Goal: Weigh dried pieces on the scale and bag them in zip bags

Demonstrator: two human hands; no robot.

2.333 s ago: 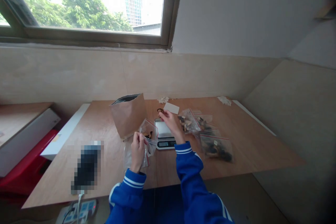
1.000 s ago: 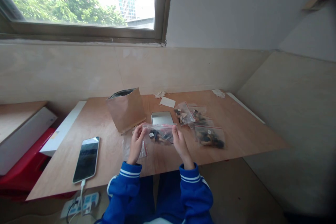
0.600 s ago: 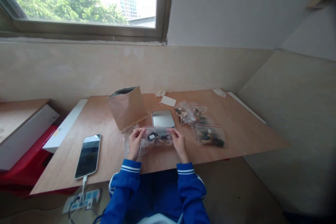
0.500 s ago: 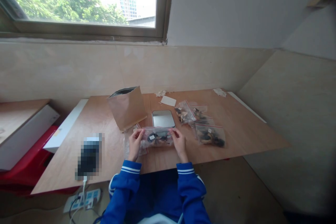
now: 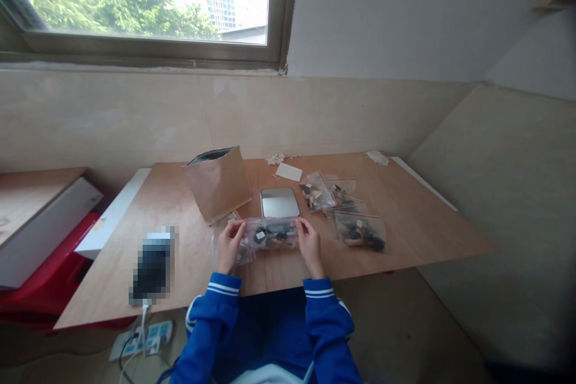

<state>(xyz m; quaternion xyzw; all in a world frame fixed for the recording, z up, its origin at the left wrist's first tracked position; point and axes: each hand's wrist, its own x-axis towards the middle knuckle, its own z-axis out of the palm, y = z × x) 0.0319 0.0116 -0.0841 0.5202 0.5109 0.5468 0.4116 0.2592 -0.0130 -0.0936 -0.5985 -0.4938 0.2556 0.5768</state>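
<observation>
I hold a zip bag (image 5: pixel 271 234) just above the desk (image 5: pixel 427 234) near its front edge, long axis left-right. My left hand (image 5: pixel 229 245) pinches its left end, my right hand (image 5: pixel 308 240) pinches the right end; both equally near. The scale (image 5: pixel 279 201) lies just behind it, toward the far edge.

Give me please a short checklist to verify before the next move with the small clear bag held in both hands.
1. Left hand grips the clear bag at its left end: ok.
2. Right hand grips its right end: ok.
3. Zip strip fully closed: cannot tell.
4. Dark pieces are inside the bag: ok.
5. Scale plate bare: ok.
6. Filled bags lie apart from the hands: ok.
</observation>
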